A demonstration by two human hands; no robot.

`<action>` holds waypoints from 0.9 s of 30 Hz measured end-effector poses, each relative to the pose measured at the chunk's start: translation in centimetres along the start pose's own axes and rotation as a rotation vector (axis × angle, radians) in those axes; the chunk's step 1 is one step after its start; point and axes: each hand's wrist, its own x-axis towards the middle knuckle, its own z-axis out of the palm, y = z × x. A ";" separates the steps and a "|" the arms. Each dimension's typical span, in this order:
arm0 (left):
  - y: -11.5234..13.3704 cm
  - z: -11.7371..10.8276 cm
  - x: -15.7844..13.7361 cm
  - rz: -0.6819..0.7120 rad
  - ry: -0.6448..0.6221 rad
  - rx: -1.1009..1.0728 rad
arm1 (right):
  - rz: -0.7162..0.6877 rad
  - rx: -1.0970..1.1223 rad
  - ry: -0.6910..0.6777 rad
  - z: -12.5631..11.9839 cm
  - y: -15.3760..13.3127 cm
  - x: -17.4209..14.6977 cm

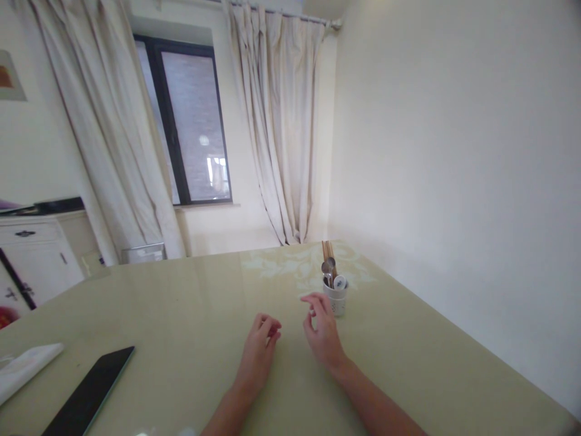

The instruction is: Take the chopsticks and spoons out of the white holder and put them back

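Observation:
Near the middle of the table, my left hand [262, 342] hovers or rests with its fingers loosely curled and the thumb a little apart; nothing shows in it. To its right is my right hand [322, 333], fingers bent and spread from the thumb, also holding nothing visible. Just behind the right hand stands a white utensil holder [336, 303], partly covered by the fingers. Wooden chopsticks [327, 249], metal spoons [327, 266] and a white ceramic spoon [340, 282] stick up out of it. Whether the right hand touches the holder, I cannot tell.
The pale green table [181, 315] carries a dark flat tablet-like object [91, 393] and a white packet [27, 366] at the left. A bare wall [454, 151] runs along the right edge. Curtains [281, 121], a window [195, 121] and a white cabinet [40, 254] stand beyond.

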 end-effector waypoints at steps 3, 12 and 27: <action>0.6 0.2 -0.1 0.041 -0.069 -0.017 | -0.001 0.109 -0.147 1.3 -0.7 -0.8; 2.4 0.1 -0.7 0.086 -0.159 -0.054 | 0.117 0.335 -0.302 0.7 -1.9 -1.2; 2.8 -0.3 0.1 -0.236 -0.010 -0.250 | 0.251 0.003 0.414 -4.9 1.4 3.3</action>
